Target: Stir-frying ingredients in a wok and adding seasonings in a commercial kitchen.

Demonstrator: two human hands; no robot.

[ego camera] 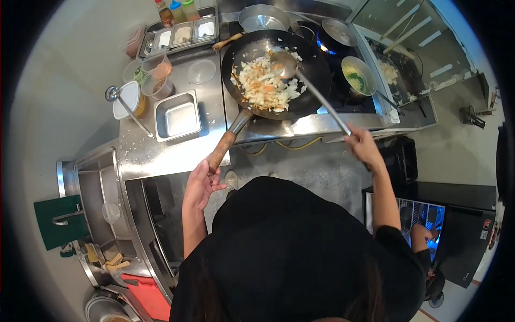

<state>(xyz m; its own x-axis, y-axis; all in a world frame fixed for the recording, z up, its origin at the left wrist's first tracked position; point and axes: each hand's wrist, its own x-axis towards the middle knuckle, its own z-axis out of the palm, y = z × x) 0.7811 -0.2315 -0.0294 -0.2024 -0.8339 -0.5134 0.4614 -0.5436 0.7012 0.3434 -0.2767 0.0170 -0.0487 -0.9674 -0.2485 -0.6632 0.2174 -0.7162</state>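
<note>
A black wok on the stove holds chopped white and orange food. My left hand is at the end of the wok's wooden handle, thumb along it and some fingers spread below; how firmly it grips does not show. In my right hand is the long metal handle of a ladle, its bowl face resting among the food at the wok's upper middle. An empty square steel pan stands on the counter left of the wok.
Seasoning trays, squeeze bottles, plastic tubs and a small ladle are on the left. Behind the wok sits a steel pan; a lit burner and a pan of yellow and green food are right. Another person's arm reaches by an opened fridge.
</note>
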